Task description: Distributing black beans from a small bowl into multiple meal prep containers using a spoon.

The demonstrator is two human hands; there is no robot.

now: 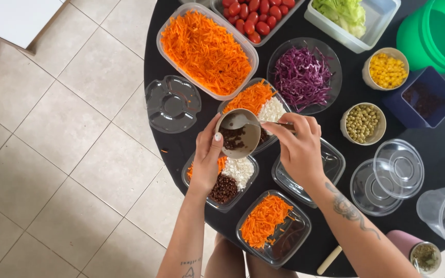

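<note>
My left hand [207,157] grips a small beige cup [248,141] holding dark beans, tilted above a clear meal tray [280,98] filled with shredded carrot and white cubes. My right hand [297,146] holds a metal spoon [238,121] whose bowl rests inside the cup. Under my left wrist sits another clear tray [252,163] with carrot, white cubes and dark beans. A third tray [297,231] nearer me holds only shredded carrot. An empty clear tray [333,164] lies under my right hand.
On the round black table [153,56]: a big tub of shredded carrot [207,49], cherry tomatoes [256,15], red cabbage bowl [305,74], lettuce tub [354,18], corn cup [386,69], peas cup [362,123], dark blue box [423,98], green bucket [439,31], clear lids [173,103] [387,177]. Tiled floor at left.
</note>
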